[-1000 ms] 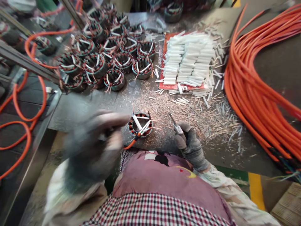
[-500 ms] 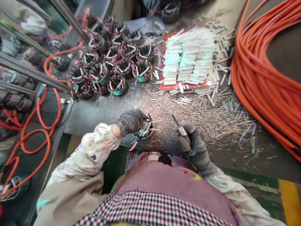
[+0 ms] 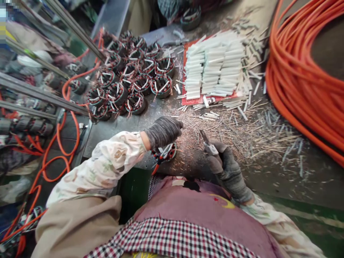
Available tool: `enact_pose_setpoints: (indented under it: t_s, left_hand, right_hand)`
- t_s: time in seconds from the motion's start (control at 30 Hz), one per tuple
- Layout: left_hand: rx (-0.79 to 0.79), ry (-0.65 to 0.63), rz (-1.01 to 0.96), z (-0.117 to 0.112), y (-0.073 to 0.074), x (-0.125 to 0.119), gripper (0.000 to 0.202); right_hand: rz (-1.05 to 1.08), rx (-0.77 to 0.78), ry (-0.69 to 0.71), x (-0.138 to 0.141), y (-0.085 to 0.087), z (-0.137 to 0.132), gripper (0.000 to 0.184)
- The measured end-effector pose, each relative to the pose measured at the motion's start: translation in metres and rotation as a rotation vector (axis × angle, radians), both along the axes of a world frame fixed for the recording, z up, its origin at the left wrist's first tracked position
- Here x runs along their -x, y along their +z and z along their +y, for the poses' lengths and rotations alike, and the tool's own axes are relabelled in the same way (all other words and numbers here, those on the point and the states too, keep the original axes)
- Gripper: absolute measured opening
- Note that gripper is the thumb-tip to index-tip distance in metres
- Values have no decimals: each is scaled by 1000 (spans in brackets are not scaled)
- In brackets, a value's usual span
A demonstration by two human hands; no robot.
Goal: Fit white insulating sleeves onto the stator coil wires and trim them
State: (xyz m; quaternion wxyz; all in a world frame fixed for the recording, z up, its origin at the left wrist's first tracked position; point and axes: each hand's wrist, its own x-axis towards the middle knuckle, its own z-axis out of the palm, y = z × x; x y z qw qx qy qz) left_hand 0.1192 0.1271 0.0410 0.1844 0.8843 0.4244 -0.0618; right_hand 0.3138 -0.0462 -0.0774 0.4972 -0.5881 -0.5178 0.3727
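Note:
A wound motor stator with red and white leads lies at the table's near edge, in front of my body. My left hand, in a grey glove, is just above and beyond it, partly covering it. Its fingers are pressed together, and anything between them is hidden. To the right, my gloved right hand is wrapped round a small pair of snips. Their narrow blades point away from me, up and to the left, apart from the stator.
Behind, at left, several similar stators stand in a cluster. White sleeve tubes are stacked on a red sheet. Wire clippings litter the tabletop. A thick coil of orange hose lies at right; metal rails cross at left.
My left hand has moved right and slightly up, off the stator's leads, its fingers now beyond the stator. My right hand, still holding the snips, has shifted slightly right.

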Motion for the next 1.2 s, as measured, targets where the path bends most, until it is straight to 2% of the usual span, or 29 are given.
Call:
enact_pose_setpoints:
  t_s: [0.1, 0.17, 0.2, 0.27, 0.33, 0.37, 0.43, 0.53, 0.67, 0.77, 0.9, 1.07, 1.13, 1.2]
  left_hand:
    - [2, -304, 155, 5, 9, -15, 16]
    - [-109, -383, 164, 7, 22, -15, 23]
    - [-188, -373, 153, 5, 29, -12, 28]
    - [-379, -256, 98, -3, 40, 1, 37]
    - [-493, -93, 22, -19, 43, 17, 37]
    - [-497, -20, 0, -29, 41, 24, 34]
    - [-402, 78, 27, -50, 31, 33, 28]
    - [-214, 130, 179, -68, 11, 33, 26]
    - [-58, 75, 257, -62, -6, 23, 29]
    - [37, 9, 200, -47, -11, 21, 29]
    - [128, -18, 158, -32, -14, 26, 26]
    - [334, -134, 89, -25, -13, 30, 20]
    - [352, -163, 104, -26, -13, 28, 18]
    - [291, -188, 119, -29, -14, 25, 19]
  right_hand:
    - [110, 60, -10, 5, 0, 3, 51]
    - [130, 90, -26, 8, 1, 5, 53]
    - [131, 98, -36, 9, 1, 6, 55]
    - [155, 103, -43, 10, 3, 8, 59]
    - [202, 109, -28, 11, 5, 10, 63]
    - [228, 114, -23, 10, 5, 11, 64]
    - [246, 132, -17, 10, 4, 13, 65]
    - [201, 158, -7, 8, 2, 16, 65]
    - [174, 163, 15, 9, 2, 18, 65]
    - [179, 170, 18, 10, 6, 17, 63]
    - [178, 149, 25, 11, 11, 18, 59]
    - [148, 128, 69, 13, 11, 22, 57]
    - [177, 158, 92, 15, 10, 22, 59]
    - [172, 182, 80, 16, 9, 22, 61]
